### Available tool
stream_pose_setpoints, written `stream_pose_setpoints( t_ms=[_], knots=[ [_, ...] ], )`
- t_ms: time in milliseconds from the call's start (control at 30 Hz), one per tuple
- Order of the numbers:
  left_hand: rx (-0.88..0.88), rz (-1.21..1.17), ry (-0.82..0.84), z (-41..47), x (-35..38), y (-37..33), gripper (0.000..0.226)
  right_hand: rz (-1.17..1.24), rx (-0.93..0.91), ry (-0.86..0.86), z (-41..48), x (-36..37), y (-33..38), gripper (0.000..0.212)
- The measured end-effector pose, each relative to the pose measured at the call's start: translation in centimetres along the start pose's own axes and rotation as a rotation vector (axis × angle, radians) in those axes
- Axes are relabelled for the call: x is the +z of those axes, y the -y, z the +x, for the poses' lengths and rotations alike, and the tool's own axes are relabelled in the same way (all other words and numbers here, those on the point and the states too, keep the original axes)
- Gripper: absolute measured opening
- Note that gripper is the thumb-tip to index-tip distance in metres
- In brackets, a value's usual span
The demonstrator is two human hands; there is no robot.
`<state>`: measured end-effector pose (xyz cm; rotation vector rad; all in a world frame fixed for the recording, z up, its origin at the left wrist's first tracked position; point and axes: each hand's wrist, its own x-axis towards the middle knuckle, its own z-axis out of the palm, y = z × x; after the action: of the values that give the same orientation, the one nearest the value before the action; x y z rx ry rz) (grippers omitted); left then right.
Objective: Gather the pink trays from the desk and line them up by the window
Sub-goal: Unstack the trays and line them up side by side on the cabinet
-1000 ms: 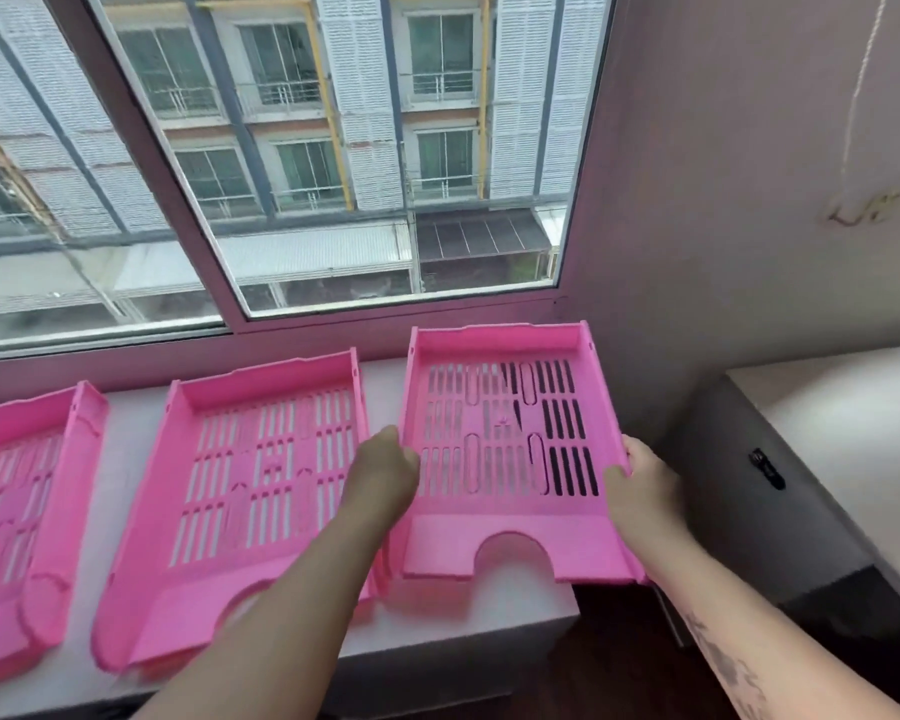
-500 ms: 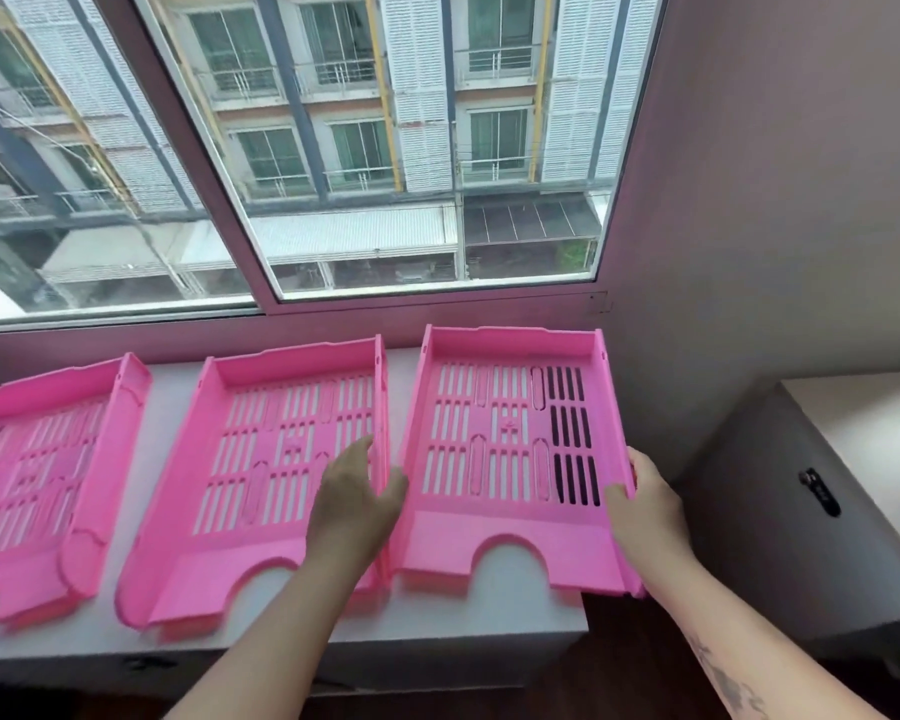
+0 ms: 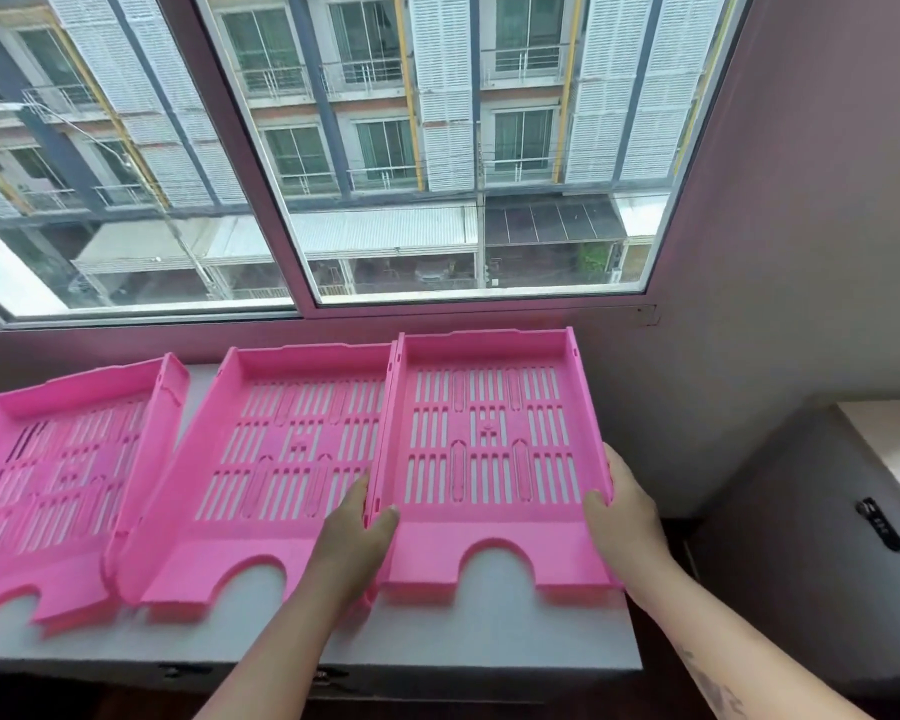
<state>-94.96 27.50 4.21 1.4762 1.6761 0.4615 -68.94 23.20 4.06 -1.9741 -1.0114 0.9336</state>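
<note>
Three pink slotted trays lie side by side on a white ledge (image 3: 489, 636) under the window. The right tray (image 3: 489, 543) lies flat, close against the middle tray (image 3: 261, 543). My left hand (image 3: 357, 532) grips the right tray's left wall, thumb inside. The tray's right wall is held by my right hand (image 3: 627, 517). The left tray (image 3: 32, 511) is partly cut off by the frame's edge.
A large window (image 3: 385, 148) with a pale frame runs behind the ledge. A pink-grey wall (image 3: 801, 252) closes the right side. A white-topped cabinet (image 3: 811, 537) with a black latch stands to the right, lower than the ledge.
The right tray has been pushed left and back along the ledge, closing the gap to the middle tray and coming fully onto the ledge. Both hands stayed on its sides.
</note>
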Motion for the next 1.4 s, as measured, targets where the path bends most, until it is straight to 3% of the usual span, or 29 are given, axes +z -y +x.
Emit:
stream_pose_setpoints(
  t_ms=[467, 600, 667, 767, 867, 1100, 1267, 1400],
  knots=[
    [-0.003, 0.036, 0.044, 2.8, -1.5, -1.2, 0.070, 0.008, 0.015, -0.093, 2.4, 1.5, 0.5, 0.048],
    [0.014, 0.025, 0.055, 3.3, -2.2, -1.1, 0.070, -0.023, 0.010, -0.076, 2.4, 1.6, 0.2, 0.056],
    [0.048, 0.023, 0.034, 2.9, -2.1, -1.1, 0.071, -0.277, -0.076, -0.190, 1.9, 1.9, -0.1, 0.061],
    [0.081, -0.005, -0.022, 1.9, -1.4, -0.6, 0.073, -0.539, -0.439, -0.378, 1.0, 3.1, -0.2, 0.057],
    [0.082, -0.045, -0.034, 1.4, -0.6, 0.0, 0.073, -0.561, -0.588, -0.286, -0.2, 5.4, 0.3, 0.058],
    [0.185, 0.047, -0.111, 1.4, -2.6, 1.9, 0.066, -0.501, -0.528, 0.000, -1.1, 9.5, 2.5, 0.062],
    [0.273, 0.206, -0.388, 1.5, -10.0, 7.3, 0.054, -0.422, -0.471, 0.080, -3.0, 14.1, 5.6, 0.063],
    [0.191, 0.287, -0.598, 2.5, -17.4, 12.4, 0.058, -0.341, -0.337, 0.082, -5.0, 19.1, 7.8, 0.071]
  ],
)
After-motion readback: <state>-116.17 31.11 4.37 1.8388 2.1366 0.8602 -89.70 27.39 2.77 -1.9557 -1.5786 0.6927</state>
